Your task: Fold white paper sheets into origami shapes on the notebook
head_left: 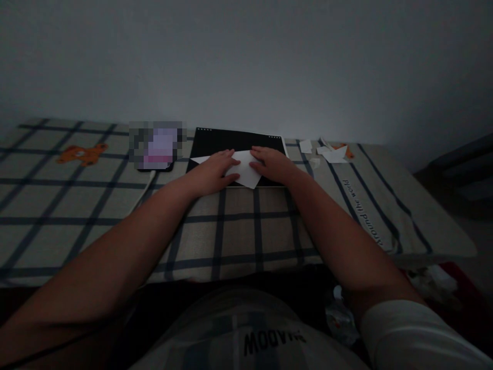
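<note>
A folded sheet of white paper [248, 172] lies on a black board [227, 140] with small holes along its far edge. My left hand [215, 172] rests flat on the left part of the paper, fingers stretched out. A pointed white corner sticks out past that wrist on the left. From the other side, my right hand [272, 163] lies on the paper's right part, its fingers apart and the fingertips on the sheet. Another corner of the paper points toward me between the hands. Part of the sheet is hidden under both hands.
A phone [162, 149] with a lit, blurred screen and a white cable [143, 198] sits at left. To the right are a folded paper boat [334, 154] and paper scraps [306, 146]. A checked cloth [239, 226] covers the table, which meets a wall at the back.
</note>
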`<state>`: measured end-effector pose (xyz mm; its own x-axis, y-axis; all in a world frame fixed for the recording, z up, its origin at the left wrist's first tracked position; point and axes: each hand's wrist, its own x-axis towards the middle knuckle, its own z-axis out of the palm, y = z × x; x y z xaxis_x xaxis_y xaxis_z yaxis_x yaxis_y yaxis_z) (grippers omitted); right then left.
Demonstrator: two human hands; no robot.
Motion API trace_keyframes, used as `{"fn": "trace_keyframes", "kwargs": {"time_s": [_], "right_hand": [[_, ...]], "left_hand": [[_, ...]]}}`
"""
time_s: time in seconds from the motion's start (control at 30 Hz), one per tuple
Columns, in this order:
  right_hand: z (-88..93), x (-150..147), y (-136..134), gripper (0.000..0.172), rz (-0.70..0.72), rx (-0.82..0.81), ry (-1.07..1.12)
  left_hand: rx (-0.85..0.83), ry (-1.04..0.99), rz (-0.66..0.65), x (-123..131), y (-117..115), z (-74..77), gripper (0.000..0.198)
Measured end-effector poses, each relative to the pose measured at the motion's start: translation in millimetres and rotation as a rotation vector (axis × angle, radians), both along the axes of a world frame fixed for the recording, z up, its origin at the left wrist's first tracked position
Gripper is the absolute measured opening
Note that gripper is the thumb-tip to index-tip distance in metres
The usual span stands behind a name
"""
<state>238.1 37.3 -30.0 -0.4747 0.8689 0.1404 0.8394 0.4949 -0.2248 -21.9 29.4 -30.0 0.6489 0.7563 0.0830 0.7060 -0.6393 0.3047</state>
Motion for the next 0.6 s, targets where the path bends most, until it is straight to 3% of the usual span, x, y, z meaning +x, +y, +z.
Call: {"fn": "trace_keyframes", "kwargs": {"time_s": [0.43,0.6], "right_hand": [[6.7,-2.3,-8.0,0.056,-0.012,0.042,-0.107],[2.0,-0.5,-6.3,0.053,0.01,0.11,-0.056]], "left_hand": [[0.004,-0.01,-0.015,-3.4,2.9,-2.5,0.064],[0.014,-0.02,-0.023,-4.4,2.9,-2.9,0.062]]}}
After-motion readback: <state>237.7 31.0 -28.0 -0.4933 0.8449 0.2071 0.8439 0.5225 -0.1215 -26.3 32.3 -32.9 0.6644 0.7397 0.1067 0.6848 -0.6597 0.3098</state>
